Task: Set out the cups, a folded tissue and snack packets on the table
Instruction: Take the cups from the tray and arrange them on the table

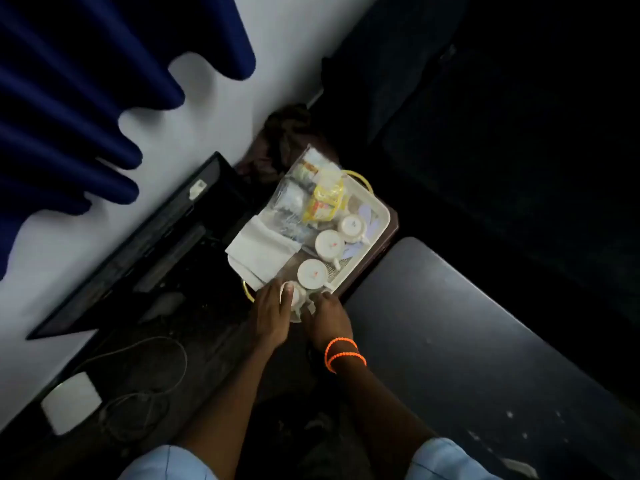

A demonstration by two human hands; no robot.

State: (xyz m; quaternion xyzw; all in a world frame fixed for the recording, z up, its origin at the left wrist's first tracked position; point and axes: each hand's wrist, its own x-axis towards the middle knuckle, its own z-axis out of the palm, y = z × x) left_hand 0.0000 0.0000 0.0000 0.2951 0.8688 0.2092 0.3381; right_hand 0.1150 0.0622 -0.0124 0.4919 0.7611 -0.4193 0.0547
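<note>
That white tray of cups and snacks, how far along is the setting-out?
Nothing looks set out yet. Three white ceramic cups, the folded white tissue and the clear and yellow snack packets sit in the white plastic tray. In hand: left hand and right hand are around a fourth cup at the near edge. Everything remains.

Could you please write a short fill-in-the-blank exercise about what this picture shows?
1. The cups stand upside down on a white ____.
2. The right hand wears ____ bead bracelets at its wrist.
3. Besides the cup under the hands, ____ cups stand in a row.
4. The folded tissue lies beside the clear ____ packets.

Missing words: tray; orange; three; snack
</note>
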